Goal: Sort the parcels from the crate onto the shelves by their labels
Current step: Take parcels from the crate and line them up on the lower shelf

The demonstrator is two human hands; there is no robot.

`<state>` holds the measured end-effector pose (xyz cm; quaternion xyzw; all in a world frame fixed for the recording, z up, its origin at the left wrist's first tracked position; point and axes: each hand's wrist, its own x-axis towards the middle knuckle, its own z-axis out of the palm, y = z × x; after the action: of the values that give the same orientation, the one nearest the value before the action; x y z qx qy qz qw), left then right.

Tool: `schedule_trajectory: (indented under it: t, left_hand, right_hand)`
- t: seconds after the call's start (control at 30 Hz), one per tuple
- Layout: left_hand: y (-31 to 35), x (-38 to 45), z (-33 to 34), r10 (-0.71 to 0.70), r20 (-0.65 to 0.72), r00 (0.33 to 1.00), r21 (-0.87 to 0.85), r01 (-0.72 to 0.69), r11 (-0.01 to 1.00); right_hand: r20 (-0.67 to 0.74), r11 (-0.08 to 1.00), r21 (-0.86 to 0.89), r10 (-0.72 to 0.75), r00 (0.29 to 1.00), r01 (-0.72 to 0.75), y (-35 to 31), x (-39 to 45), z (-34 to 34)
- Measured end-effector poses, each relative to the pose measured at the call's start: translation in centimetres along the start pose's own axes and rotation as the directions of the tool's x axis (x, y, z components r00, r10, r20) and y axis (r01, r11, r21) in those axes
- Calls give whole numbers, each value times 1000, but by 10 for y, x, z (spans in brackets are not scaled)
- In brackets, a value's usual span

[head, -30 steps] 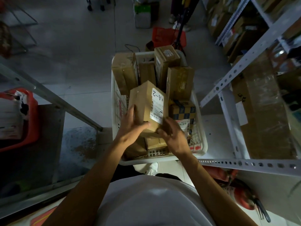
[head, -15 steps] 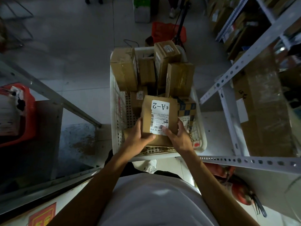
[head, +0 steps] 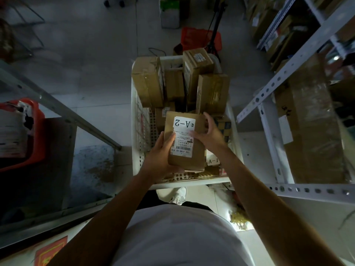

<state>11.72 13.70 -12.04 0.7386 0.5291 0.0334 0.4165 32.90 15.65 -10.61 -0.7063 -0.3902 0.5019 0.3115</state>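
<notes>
the a-2 parcel [head: 184,141], tilted a second ago, is now lying label-up above the crate [head: 138,131]. the left hand [head: 163,156] is cupping its near-left corner, the right hand [head: 208,134] gripping its far-right edge; shelving comes next, likely.

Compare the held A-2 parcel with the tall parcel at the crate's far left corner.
The A-2 parcel is gripped by the left hand and right hand above the crate; the far-left parcel stands in it untouched. A-2's label faces the camera; the other shows mostly taped cardboard. Both are brown cardboard.
</notes>
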Motion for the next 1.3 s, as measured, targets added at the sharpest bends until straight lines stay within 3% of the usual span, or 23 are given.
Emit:
schedule_trajectory:
  t: [0.17,0.27,0.33,0.43,0.6,0.67,0.73,0.77,0.83,1.07,1.17,1.3]
  left_hand:
    - [-12,-9,-19,-12,-83,996,-106,3,994]
    - [-12,-21,-17,-190,-229,955,-96,172,980]
    - [-10,-28,-15,-278,-292,915,-231,215,949]
    - [-13,-31,-14,-336,-277,900,-461,182,868]
    - [-21,-24,-19,-358,-248,900,-618,138,774]
    - [-17,-18,-20,-272,-226,936,-525,118,843]
    - [-10,-11,-21,-143,-196,970,-245,92,965]
    - [-9,-6,-20,-78,-185,980,-98,60,993]
    - [-8,-1,-18,-39,-167,985,38,46,998]
    - [-16,1,-21,4,-188,982,66,9,998]
    - [-15,0,-24,-51,-254,966,88,76,993]
    - [-9,-8,-15,-169,-428,888,48,209,977]
  right_hand:
    - [-41,1000,-20,-18,999,17,4,8,0]
    - [-63,1000,-20,-18,998,16,9,6,2]
    - [-87,999,-35,-18,996,15,9,3,3]
    - [-112,995,-92,-43,993,33,9,-2,7]
    - [-131,968,-249,-2,991,-31,15,-14,11]
    - [-103,958,-279,36,994,-63,22,-23,14]
    - [-68,965,-257,41,997,-57,30,-29,14]
    - [-54,969,-244,38,998,-50,32,-31,13]
    - [-25,976,-216,15,1000,-21,33,-29,7]
    - [113,920,-377,-70,991,108,18,-5,-11]
    - [83,942,-321,-77,994,100,11,-2,-12]
    - [0,969,-246,-21,1000,20,10,-3,-14]
